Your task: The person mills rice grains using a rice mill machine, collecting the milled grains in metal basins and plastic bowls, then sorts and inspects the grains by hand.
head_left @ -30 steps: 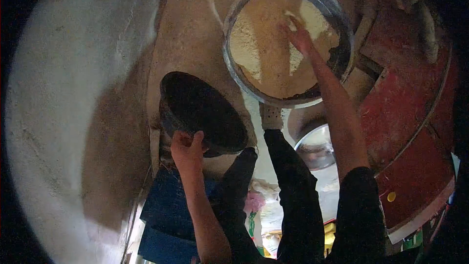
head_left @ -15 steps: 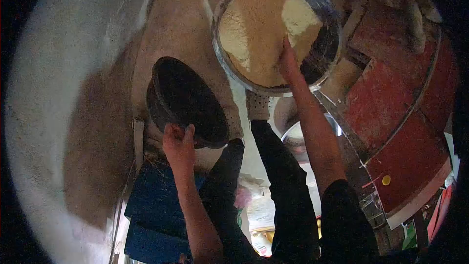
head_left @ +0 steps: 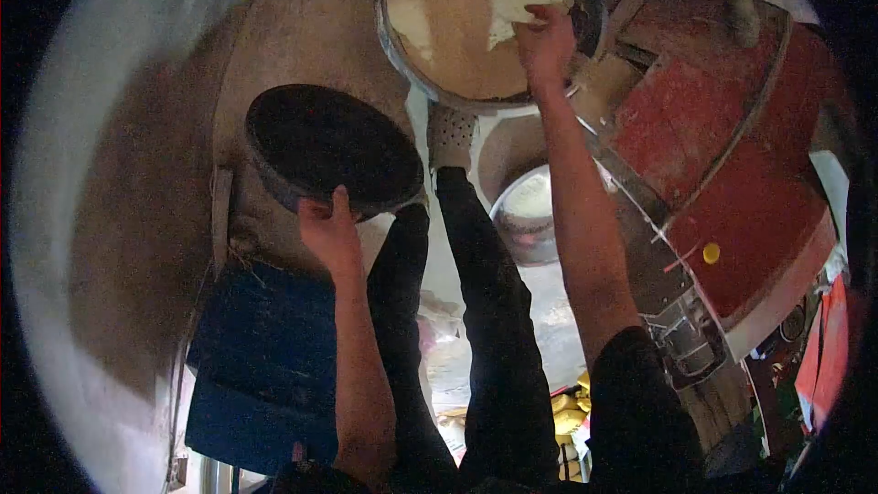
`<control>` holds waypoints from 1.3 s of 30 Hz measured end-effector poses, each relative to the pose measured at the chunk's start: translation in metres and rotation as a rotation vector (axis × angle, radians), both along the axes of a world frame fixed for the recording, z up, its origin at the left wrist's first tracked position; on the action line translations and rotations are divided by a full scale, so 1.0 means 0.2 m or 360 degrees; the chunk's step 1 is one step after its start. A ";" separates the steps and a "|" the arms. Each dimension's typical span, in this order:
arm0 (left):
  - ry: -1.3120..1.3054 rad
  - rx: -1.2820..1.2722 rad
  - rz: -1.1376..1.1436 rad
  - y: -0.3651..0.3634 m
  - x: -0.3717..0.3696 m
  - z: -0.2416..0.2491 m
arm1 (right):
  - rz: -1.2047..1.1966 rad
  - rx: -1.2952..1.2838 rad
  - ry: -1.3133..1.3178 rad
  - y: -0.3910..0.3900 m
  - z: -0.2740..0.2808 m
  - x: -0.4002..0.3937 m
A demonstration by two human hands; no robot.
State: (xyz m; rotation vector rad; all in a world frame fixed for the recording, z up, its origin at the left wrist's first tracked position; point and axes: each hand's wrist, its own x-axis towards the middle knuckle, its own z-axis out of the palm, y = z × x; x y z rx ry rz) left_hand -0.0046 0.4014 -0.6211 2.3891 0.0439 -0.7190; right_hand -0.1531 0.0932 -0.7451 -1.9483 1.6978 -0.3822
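My left hand (head_left: 329, 230) grips the near rim of a dark, deep basin (head_left: 334, 151), thumb over the edge and fingers outside. The basin is tilted, its mouth facing me, and its inside is too dark to make out. My right hand (head_left: 549, 44) is over a wide metal pan (head_left: 391, 53) at the top of the view. Pale, flour-like powder (head_left: 448, 14) covers most of that pan. The right fingers are curled closed above the powder at the pan's right side; whatever they hold is hidden.
A smaller metal bowl with pale powder (head_left: 529, 197) stands below the pan, beside my right forearm. A red panel (head_left: 732, 146) with a yellow round spot lies on the right. A dark blue object (head_left: 261, 357) is at lower left, near a plastered wall (head_left: 119, 183).
My right hand has lifted from low in the powder and curled closed. The dark basin has turned its mouth more toward me. The whole view has shifted, with the pan now higher in it.
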 end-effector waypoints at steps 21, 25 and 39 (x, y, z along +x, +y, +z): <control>0.0400 -0.0218 -0.0374 0.55 -1.10 0.59 | -0.1005 0.2775 -0.1167 1.96 0.37 -1.60; 0.0542 -0.0227 -0.0581 0.56 -1.35 0.40 | -0.1349 0.2465 -0.1151 2.10 0.46 -1.89; 0.0156 -0.0038 -0.0975 0.53 -1.78 -1.11 | -0.1781 0.1430 -0.1450 2.25 0.06 -2.68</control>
